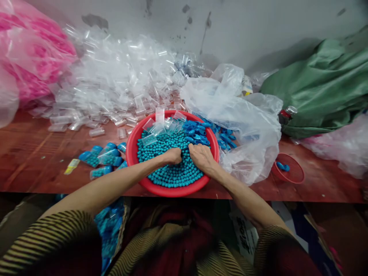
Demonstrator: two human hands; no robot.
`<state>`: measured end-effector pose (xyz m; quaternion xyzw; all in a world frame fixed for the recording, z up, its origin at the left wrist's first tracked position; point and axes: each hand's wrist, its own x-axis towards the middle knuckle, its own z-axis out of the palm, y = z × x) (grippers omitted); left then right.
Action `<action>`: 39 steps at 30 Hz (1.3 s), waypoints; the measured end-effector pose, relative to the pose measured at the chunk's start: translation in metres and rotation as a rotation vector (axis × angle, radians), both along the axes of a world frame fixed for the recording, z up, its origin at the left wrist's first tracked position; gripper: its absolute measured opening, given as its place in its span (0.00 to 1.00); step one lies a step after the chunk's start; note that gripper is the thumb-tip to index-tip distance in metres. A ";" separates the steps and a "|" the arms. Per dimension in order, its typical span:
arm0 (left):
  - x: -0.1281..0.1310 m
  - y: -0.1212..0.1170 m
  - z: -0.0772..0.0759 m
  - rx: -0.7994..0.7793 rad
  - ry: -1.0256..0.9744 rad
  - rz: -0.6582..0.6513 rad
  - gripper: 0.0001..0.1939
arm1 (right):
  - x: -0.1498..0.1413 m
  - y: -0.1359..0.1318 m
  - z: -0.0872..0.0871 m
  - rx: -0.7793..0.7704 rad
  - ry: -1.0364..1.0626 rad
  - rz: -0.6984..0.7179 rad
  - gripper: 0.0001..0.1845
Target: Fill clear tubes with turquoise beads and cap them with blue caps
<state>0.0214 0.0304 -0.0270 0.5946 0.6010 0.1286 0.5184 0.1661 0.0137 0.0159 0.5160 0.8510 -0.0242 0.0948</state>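
Observation:
A red basin point(172, 191) full of small turquoise beads point(172, 177) sits at the table's front edge. Several clear plastic tubes point(149, 140) lie on the beads at the back left of the basin, and blue plastic caps point(198, 132) are heaped at its back right. My left hand point(173, 156) is closed, its curled fingers down at the beads near the middle. Close by on the right, my right hand point(200, 155) is also closed, just in front of the blue caps. What either hand holds is hidden by the fingers.
Clear tubes point(115, 80) are piled along the wall. Bead-filled tubes with blue caps point(107, 155) lie left of the basin. A clear plastic bag point(244, 122) and more blue caps point(227, 138) are right, then a small red basket point(299, 174) and green cloth point(319, 92). A pink-filled bag point(34, 53) stands left.

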 end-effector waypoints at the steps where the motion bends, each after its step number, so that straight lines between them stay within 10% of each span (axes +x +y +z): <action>1: 0.003 0.001 -0.001 -0.039 -0.046 0.035 0.15 | 0.000 0.003 -0.002 -0.010 0.040 -0.007 0.15; 14: -0.026 -0.014 0.021 -0.340 -0.690 0.282 0.12 | 0.024 0.015 -0.008 -0.205 0.655 -0.102 0.21; 24: -0.021 -0.031 0.028 -0.093 -0.634 0.279 0.16 | 0.009 0.002 -0.006 -0.251 0.946 -0.094 0.20; 39: -0.024 -0.048 0.032 -0.117 -0.761 0.244 0.36 | 0.006 0.000 -0.012 -0.706 1.419 -0.260 0.16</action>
